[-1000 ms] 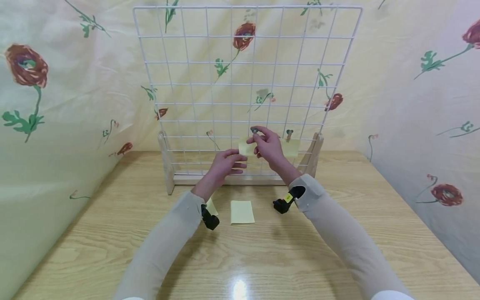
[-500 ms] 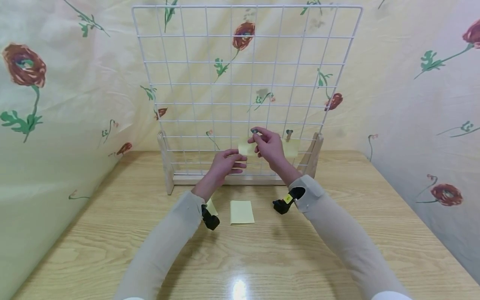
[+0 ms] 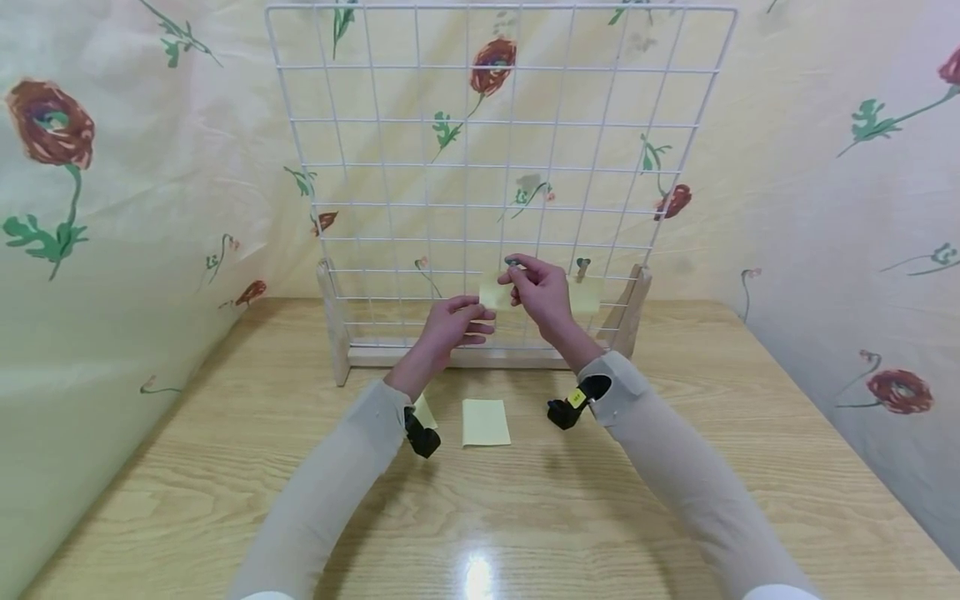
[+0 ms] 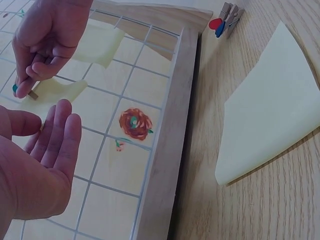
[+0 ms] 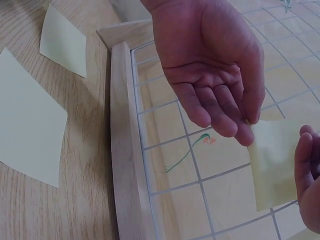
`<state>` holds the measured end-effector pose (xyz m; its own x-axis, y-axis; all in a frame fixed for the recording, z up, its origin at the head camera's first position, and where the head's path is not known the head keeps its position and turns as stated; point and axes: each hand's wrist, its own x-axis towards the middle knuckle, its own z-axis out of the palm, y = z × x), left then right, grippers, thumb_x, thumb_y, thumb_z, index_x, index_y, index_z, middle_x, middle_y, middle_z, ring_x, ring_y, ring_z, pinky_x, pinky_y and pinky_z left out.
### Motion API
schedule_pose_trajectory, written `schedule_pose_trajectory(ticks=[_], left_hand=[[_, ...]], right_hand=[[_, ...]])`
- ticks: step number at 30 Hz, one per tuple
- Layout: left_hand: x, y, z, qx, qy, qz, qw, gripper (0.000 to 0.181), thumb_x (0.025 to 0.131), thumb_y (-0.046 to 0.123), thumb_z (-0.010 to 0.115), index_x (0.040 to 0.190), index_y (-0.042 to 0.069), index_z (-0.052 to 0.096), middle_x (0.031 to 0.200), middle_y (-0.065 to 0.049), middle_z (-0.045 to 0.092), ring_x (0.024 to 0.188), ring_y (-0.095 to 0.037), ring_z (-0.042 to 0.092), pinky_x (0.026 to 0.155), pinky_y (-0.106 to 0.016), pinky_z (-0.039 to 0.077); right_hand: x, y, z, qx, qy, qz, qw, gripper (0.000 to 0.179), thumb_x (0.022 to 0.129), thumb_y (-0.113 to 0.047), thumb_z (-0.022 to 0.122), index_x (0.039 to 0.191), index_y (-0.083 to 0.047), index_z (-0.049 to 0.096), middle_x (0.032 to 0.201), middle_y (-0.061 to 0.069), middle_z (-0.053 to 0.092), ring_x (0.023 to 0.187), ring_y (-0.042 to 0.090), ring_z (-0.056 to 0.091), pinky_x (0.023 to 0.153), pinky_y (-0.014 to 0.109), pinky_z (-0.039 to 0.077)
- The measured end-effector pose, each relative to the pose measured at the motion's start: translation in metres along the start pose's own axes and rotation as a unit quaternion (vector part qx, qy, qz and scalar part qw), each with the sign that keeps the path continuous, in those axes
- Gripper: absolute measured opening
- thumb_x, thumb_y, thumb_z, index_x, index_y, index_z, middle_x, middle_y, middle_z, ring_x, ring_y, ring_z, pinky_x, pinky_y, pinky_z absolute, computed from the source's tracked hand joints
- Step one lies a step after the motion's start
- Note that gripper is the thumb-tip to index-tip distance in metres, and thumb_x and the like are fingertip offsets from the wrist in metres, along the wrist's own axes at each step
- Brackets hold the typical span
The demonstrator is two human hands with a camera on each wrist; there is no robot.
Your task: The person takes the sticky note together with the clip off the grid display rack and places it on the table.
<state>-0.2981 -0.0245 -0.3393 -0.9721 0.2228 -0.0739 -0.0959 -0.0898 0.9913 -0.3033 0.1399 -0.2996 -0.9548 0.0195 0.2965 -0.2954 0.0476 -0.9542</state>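
Note:
In the head view a pale yellow sticky note (image 3: 492, 293) lies against the white wire grid (image 3: 502, 7). My left hand (image 3: 450, 327) pinches the note's left edge between thumb and index finger, its other fingers extended. At the note's top my right hand (image 3: 543, 297) pinches a wooden clothespin (image 4: 33, 94) with a green ornament, partly hidden by the fingers. To the right, a second sticky note (image 3: 587, 295) hangs on the grid under another clothespin (image 3: 582, 267). Only part of my right hand shows at the right edge of the right wrist view.
Wooden feet (image 3: 335, 325) and a base bar (image 3: 480, 358) support the grid. On the table (image 3: 570, 517) lie a sticky note (image 3: 486, 422) and another note (image 3: 425, 412) partly behind my left forearm. Clothespins (image 4: 229, 21) with red and blue ornaments lie near the base.
The head view has shifted slightly. Both hands keep nearly the same place and hold on the note and clothespin.

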Motion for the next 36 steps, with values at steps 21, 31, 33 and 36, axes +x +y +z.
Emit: schedule_pose_trajectory(ticks=[21,31,33,36], left_hand=[[-0.0017,0.0007,-0.0004,0.012,0.0,0.002,0.9999,0.033,0.099,0.017,0.054,0.128,0.003,0.055,0.108,-0.013,0.07,0.086,-0.02,0.071,0.078,-0.034,0.057],[-0.0042,0.0016,-0.0009,0.013,0.008,0.007,0.9999,0.032,0.098,0.017,0.055,0.127,0.002,0.056,0.106,-0.013,0.071,0.082,-0.019,0.071,0.075,-0.033,0.058],[-0.0048,0.0017,-0.0012,0.015,0.01,0.009,0.9998,0.032,0.098,0.017,0.055,0.126,0.003,0.056,0.106,-0.013,0.071,0.082,-0.019,0.071,0.075,-0.033,0.058],[-0.0053,0.0011,-0.0021,0.016,0.011,0.014,0.9997,0.031,0.098,0.017,0.055,0.126,0.003,0.057,0.105,-0.013,0.071,0.081,-0.019,0.071,0.074,-0.033,0.058]], right_hand=[[0.0005,-0.002,-0.0006,0.005,-0.003,-0.001,1.0,0.028,0.097,-0.005,0.055,0.123,0.005,0.06,0.072,-0.006,0.068,0.054,0.006,0.051,0.052,0.017,0.049],[0.0017,-0.0073,0.0003,0.008,0.001,-0.003,1.0,0.028,0.097,-0.008,0.056,0.122,0.003,0.062,0.072,-0.006,0.068,0.054,0.007,0.051,0.053,0.018,0.05],[0.0013,-0.0079,0.0005,0.008,0.0,-0.006,0.9999,0.028,0.097,-0.008,0.056,0.122,0.003,0.062,0.072,-0.007,0.068,0.054,0.007,0.051,0.053,0.018,0.05],[0.0007,-0.0086,0.001,0.01,-0.001,-0.01,0.9999,0.028,0.097,-0.007,0.056,0.122,0.004,0.061,0.072,-0.007,0.068,0.053,0.006,0.051,0.052,0.018,0.05]])
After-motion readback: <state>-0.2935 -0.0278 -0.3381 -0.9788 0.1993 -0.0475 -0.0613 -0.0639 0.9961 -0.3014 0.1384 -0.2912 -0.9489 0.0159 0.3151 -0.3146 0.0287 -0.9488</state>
